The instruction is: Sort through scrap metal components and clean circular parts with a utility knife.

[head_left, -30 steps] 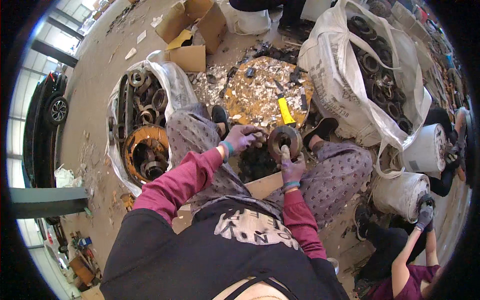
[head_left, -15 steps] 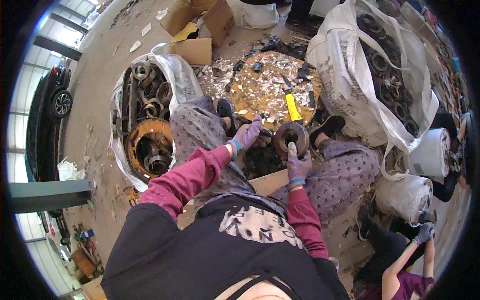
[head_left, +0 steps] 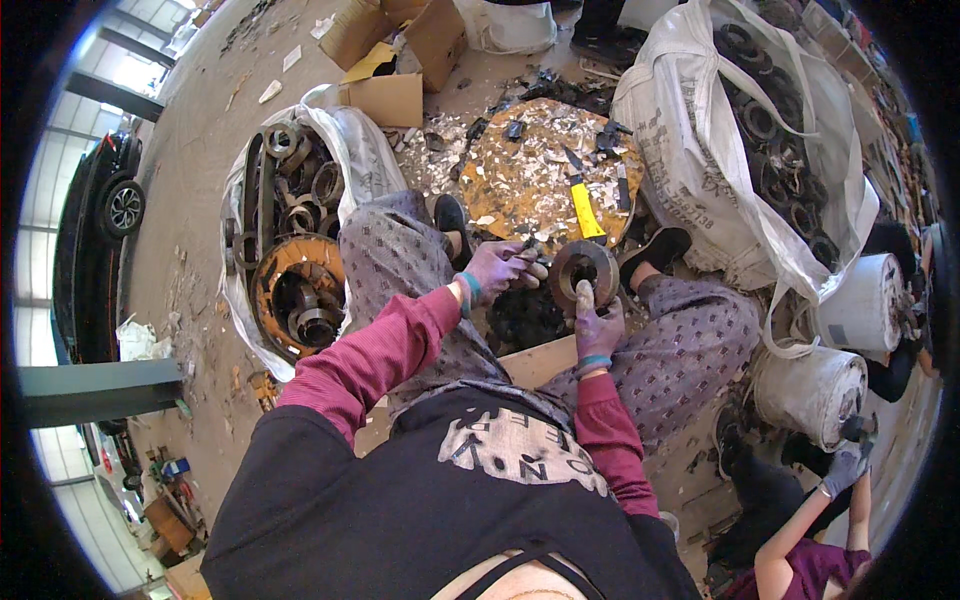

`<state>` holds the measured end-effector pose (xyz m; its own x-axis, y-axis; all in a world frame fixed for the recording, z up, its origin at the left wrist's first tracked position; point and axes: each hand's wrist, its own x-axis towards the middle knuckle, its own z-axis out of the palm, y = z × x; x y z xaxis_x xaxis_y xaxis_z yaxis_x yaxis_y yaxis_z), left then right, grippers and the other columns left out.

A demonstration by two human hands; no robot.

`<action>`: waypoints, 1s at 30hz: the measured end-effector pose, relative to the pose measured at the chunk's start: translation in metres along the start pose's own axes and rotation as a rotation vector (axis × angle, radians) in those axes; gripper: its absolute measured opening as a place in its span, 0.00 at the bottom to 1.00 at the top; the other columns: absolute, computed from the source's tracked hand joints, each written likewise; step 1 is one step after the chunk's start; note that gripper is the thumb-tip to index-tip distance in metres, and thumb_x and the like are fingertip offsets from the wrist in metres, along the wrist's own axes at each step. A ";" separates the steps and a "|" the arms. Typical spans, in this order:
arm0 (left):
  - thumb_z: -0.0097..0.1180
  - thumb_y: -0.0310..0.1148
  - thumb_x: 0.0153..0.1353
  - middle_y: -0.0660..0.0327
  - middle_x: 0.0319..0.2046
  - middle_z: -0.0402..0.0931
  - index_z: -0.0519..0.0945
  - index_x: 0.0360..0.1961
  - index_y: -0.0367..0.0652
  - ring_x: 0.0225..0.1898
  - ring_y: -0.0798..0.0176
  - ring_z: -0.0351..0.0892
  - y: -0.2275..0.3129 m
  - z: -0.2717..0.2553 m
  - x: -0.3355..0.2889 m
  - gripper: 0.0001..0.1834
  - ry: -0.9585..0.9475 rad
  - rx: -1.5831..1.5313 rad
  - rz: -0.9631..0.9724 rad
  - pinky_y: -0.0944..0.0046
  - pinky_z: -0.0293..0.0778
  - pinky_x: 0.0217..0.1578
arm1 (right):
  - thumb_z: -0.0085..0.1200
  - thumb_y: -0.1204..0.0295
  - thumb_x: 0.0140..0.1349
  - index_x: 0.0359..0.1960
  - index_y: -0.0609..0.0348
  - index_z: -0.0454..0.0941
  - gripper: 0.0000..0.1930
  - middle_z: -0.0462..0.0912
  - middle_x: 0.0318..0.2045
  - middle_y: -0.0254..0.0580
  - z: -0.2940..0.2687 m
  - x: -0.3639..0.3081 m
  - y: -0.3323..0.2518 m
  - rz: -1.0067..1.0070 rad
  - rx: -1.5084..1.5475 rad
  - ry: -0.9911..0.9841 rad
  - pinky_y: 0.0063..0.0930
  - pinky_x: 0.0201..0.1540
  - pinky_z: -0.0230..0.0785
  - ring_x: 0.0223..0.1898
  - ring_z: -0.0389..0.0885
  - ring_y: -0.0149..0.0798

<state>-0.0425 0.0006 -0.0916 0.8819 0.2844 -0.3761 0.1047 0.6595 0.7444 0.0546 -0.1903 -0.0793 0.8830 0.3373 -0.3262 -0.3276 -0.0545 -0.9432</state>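
Note:
My right hand (head_left: pixel 600 328) is closed on a thick grey metal ring (head_left: pixel 605 268), its thumb pressed over the near rim by the hole. Close to the ring's left side, my gloved left hand (head_left: pixel 490 272) is closed, fingers bent around something small and dark that I cannot make out. Beneath both hands lies a dark heap (head_left: pixel 525 318) of scraps between my legs. Beyond the ring, a yellow-handled knife (head_left: pixel 587 208) rests on a round, rust-coloured board (head_left: pixel 500 185) strewn with pale chips.
To the left, a white sack (head_left: pixel 375 150) holds metal rings. A larger white sack (head_left: pixel 690 130) of rings stands at the right, with two white buckets (head_left: pixel 800 390) nearer me. An opened cardboard box (head_left: pixel 385 102) lies at the back. A co-worker's gloved hand (head_left: pixel 845 470) works at lower right.
My left hand has rolled over, its raised thumb coming down and its fingers moving nearer the ring. The right hand and ring stay almost in place. The co-worker's hands have shifted slightly.

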 end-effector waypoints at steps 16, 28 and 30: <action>0.53 0.20 0.56 0.55 0.35 0.79 0.44 0.70 0.49 0.36 0.62 0.80 0.020 0.023 -0.011 0.44 -0.153 0.352 -0.137 0.64 0.78 0.38 | 0.65 0.64 0.55 0.39 0.59 0.77 0.16 0.79 0.26 0.31 -0.003 0.011 0.027 0.020 0.017 0.003 0.18 0.18 0.67 0.20 0.73 0.22; 0.53 0.55 0.55 0.41 0.60 0.62 0.69 0.59 0.43 0.61 0.43 0.63 0.023 0.015 -0.018 0.35 -0.025 1.880 0.016 0.53 0.60 0.61 | 0.67 0.68 0.52 0.41 0.63 0.77 0.18 0.82 0.35 0.36 -0.003 0.007 0.017 -0.113 -0.090 -0.041 0.22 0.40 0.71 0.36 0.79 0.27; 0.53 0.49 0.58 0.44 0.57 0.67 0.68 0.58 0.38 0.60 0.42 0.65 0.030 0.015 -0.010 0.33 0.089 1.663 0.137 0.53 0.61 0.61 | 0.67 0.68 0.51 0.41 0.62 0.77 0.18 0.82 0.35 0.36 -0.011 0.008 0.038 -0.174 -0.143 -0.062 0.22 0.40 0.71 0.35 0.79 0.27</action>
<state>-0.0411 0.0074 -0.0577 0.9042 0.3481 -0.2476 0.4267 -0.7631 0.4854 0.0535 -0.2004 -0.1182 0.8982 0.4104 -0.1576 -0.1172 -0.1220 -0.9856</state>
